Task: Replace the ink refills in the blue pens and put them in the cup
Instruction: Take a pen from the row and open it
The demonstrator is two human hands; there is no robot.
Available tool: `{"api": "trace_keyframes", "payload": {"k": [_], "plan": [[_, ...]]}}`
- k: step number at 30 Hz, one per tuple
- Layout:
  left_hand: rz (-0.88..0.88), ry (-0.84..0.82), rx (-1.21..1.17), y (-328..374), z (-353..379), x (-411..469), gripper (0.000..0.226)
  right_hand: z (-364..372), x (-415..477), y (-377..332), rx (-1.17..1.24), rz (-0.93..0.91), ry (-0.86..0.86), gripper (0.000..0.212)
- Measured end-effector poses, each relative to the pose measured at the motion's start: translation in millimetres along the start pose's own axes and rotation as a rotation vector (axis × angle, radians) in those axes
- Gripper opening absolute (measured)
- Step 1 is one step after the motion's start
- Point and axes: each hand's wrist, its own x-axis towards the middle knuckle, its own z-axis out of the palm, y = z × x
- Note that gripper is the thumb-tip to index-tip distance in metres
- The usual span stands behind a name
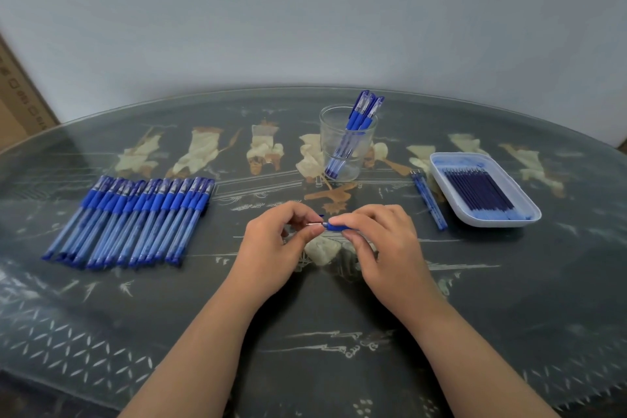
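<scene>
Pinching close together just above the table (305,332), both hands work one pen (334,227): the right hand (383,241) curls its fingers round the blue grip end, and the left hand (271,241) nips the thin pale tip of the refill (314,224) poking out toward it. Whether the refill is going in or coming out cannot be told. Either way, the step probably goes best with the right hand holding the barrel steady and the left moving the refill straight along the pen's line, since a sideways tug could bend that slim tip. Out to the left of the left hand lies a row of pens (135,220), side by side. To the right of the right hand sit two loose sticks (429,200), and just past them a tray (437,159) of dark refills (478,192). Beyond the hands stands the cup (346,146), a few finished pens (363,112) leaning inside.
</scene>
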Motion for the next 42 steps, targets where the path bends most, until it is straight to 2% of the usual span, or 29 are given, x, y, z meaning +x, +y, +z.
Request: {"api": "trace_keyframes", "payload": {"k": [4,8,13,15,18,23,28,33,37,42], "plan": [[-0.021,0.009,0.004,-1,1,0,0.006,-1,1,-1,-0.066,0.011,0.034,0.026],[-0.044,0.001,-0.007,-1,1,1,0.006,-2,0,-1,-0.033,0.009,0.024,0.027],[0.017,-0.019,-0.071,-1,-1,-1,0.033,-1,0,0,-0.021,0.013,0.036,0.028],[0.047,-0.011,-0.054,-2,-1,-1,0.024,-1,0,0,-0.03,0.011,0.041,0.028],[-0.037,0.016,-0.057,-1,0,0,0.007,-1,0,-1,-0.042,0.012,0.036,0.03],[-0.092,0.008,-0.081,1,0,0,0.004,-2,0,-2,-0.049,0.017,0.02,0.03],[-0.08,0.014,-0.104,-2,-1,0,0.013,-2,0,-1,-0.065,0.026,0.013,0.027],[-0.103,0.112,-0.22,-5,-10,1,0.024,-1,-1,2,-0.054,0.061,0.04,0.027],[-0.089,0.21,0.09,-12,-17,2,0.019,-1,-1,4,-0.056,0.062,0.042,0.028],[-0.194,0.175,0.281,-22,-10,4,0.008,0,-1,5,-0.064,0.064,0.043,0.027]]}}
